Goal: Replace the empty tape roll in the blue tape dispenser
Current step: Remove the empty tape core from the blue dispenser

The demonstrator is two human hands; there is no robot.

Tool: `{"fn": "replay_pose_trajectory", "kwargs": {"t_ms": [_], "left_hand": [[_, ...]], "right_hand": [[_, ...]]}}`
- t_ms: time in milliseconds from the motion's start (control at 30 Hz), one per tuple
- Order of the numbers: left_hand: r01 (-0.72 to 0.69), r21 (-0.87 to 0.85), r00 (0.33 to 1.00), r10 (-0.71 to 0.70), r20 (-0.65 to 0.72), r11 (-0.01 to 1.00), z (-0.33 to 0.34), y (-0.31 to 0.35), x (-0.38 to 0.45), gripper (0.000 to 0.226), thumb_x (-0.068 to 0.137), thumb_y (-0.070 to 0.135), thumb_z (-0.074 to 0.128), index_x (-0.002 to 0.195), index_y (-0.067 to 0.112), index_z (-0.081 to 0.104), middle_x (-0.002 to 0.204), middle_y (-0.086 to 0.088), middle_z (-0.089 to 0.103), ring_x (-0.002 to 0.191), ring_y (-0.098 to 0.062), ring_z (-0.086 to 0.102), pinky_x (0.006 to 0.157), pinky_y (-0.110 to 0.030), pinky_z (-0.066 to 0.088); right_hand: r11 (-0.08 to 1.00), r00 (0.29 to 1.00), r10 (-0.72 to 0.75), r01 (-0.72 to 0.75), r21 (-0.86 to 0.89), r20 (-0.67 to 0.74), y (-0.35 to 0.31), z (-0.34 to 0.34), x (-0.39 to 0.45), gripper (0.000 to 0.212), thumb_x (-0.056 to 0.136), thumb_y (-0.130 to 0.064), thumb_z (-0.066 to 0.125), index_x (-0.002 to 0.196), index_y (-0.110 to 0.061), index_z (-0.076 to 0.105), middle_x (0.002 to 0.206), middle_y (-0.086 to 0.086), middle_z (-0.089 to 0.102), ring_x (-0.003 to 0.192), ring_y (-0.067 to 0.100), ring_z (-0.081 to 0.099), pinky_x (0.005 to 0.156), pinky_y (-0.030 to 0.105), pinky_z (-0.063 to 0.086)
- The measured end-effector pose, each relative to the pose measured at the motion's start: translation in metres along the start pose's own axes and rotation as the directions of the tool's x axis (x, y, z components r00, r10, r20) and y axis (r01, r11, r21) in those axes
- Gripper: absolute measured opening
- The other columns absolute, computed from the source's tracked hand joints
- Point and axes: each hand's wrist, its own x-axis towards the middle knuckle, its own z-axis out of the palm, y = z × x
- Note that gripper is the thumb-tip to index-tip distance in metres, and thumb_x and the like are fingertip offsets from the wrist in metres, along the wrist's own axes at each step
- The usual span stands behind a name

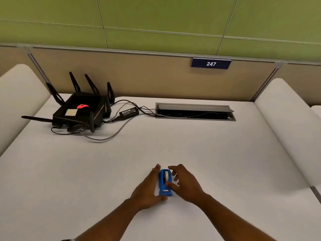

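The blue tape dispenser (165, 183) sits on the white table (225, 162) between the open left hand (149, 186) and open right hand (185, 184), not gripped, so swapping the roll looks barely started.

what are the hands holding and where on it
The blue tape dispenser, flanked by the left hand and right hand at its long sides; a closed grip cannot be told.

- The blue tape dispenser (165, 183) stands upright on the white counter (217, 153), lengthwise away from the person.
- A pale tape roll (167, 175) sits in its far end.
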Motion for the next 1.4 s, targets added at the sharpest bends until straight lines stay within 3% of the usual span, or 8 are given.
{"fn": "replay_pose_trajectory", "kwargs": {"t_ms": [167, 300, 533, 667, 900, 1067, 1267, 1400], "left_hand": [[-0.003, -0.047, 0.999, 0.001, -0.036, 0.999, 0.003, -0.001, 0.014, 0.108, 0.068, 0.059, 0.079, 0.153, 0.034, 0.016, 0.156, 0.015, 0.032, 0.14, -0.009, 0.039, 0.115, -0.028, 0.036], [-0.006, -0.05, 0.996, 0.001, -0.09, 0.999, 0.006, -0.007, 0.016, 0.105, 0.062, 0.063, 0.081, 0.148, 0.035, 0.027, 0.15, 0.018, 0.041, 0.134, -0.006, 0.045, 0.112, -0.026, 0.04], [0.012, -0.014, 0.996, -0.013, -0.083, 1.0, 0.008, -0.01, 0.021, 0.103, 0.064, 0.058, 0.082, 0.148, 0.034, 0.027, 0.151, 0.014, 0.041, 0.134, -0.01, 0.047, 0.113, -0.033, 0.041], [0.025, 0.013, 0.997, -0.024, -0.078, 1.0, 0.008, -0.008, 0.022, 0.103, 0.065, 0.057, 0.083, 0.148, 0.033, 0.026, 0.15, 0.013, 0.042, 0.133, -0.011, 0.047, 0.113, -0.029, 0.039], [0.057, 0.028, 0.996, -0.055, -0.073, 0.998, 0.009, -0.009, 0.022, 0.104, 0.067, 0.056, 0.082, 0.15, 0.031, 0.025, 0.153, 0.01, 0.04, 0.136, -0.014, 0.046, 0.115, -0.032, 0.039], [0.049, 0.021, 0.996, -0.047, -0.08, 0.999, 0.011, -0.008, 0.019, 0.103, 0.067, 0.055, 0.082, 0.15, 0.031, 0.025, 0.152, 0.011, 0.041, 0.135, -0.012, 0.046, 0.114, -0.028, 0.038], [0.071, 0.044, 0.995, -0.068, -0.07, 0.996, 0.009, -0.007, 0.018, 0.102, 0.069, 0.056, 0.08, 0.15, 0.03, 0.023, 0.154, 0.011, 0.039, 0.137, -0.013, 0.044, 0.115, -0.031, 0.037], [0.06, 0.039, 0.998, -0.059, -0.032, 0.997, 0.008, -0.005, 0.018, 0.105, 0.067, 0.054, 0.082, 0.15, 0.032, 0.022, 0.155, 0.011, 0.037, 0.137, -0.013, 0.044, 0.112, -0.029, 0.038]], "right_hand": [[1.0, 1.0, -0.01, 0.01, 0.014, 0.008, -0.006, 0.0, 0.007, 0.062, 0.085, -0.049, 0.074, 0.14, -0.033, 0.05, 0.121, -0.013, 0.056, 0.09, -0.001, 0.056, 0.073, 0.006, 0.045], [1.0, 1.0, 0.01, -0.01, 0.007, 0.015, -0.003, 0.003, 0.008, 0.059, 0.085, -0.046, 0.077, 0.137, -0.032, 0.053, 0.113, -0.016, 0.051, 0.089, -0.001, 0.054, 0.069, 0.002, 0.04], [1.0, 1.0, 0.02, -0.019, -0.015, 0.02, -0.002, 0.007, 0.016, 0.048, 0.087, -0.045, 0.076, 0.129, -0.033, 0.058, 0.107, -0.017, 0.051, 0.087, 0.001, 0.054, 0.068, 0.004, 0.038], [1.0, 1.0, 0.01, -0.01, -0.005, 0.021, -0.003, 0.006, 0.018, 0.044, 0.088, -0.042, 0.075, 0.128, -0.028, 0.06, 0.11, -0.012, 0.056, 0.088, 0.003, 0.055, 0.074, 0.01, 0.043], [0.999, 1.0, -0.03, 0.03, -0.029, 0.001, -0.012, -0.001, 0.017, 0.039, 0.091, -0.036, 0.072, 0.126, -0.024, 0.061, 0.112, -0.007, 0.06, 0.091, 0.003, 0.052, 0.074, 0.006, 0.035], [0.999, 1.0, -0.027, 0.027, -0.034, 0.003, -0.015, -0.003, 0.016, 0.037, 0.092, -0.034, 0.071, 0.126, -0.026, 0.06, 0.105, -0.015, 0.052, 0.091, 0.003, 0.05, 0.076, 0.009, 0.035], [0.999, 0.998, -0.031, 0.032, 0.019, -0.05, -0.022, -0.005, 0.015, 0.036, 0.093, -0.028, 0.069, 0.127, -0.031, 0.059, 0.108, -0.018, 0.055, 0.092, 0.001, 0.051, 0.078, 0.009, 0.038], [0.991, 0.995, -0.018, 0.031, 0.132, -0.099, -0.022, -0.008, 0.008, 0.037, 0.095, -0.027, 0.07, 0.131, -0.028, 0.059, 0.113, -0.01, 0.062, 0.092, 0.005, 0.06, 0.082, 0.016, 0.051]]}}
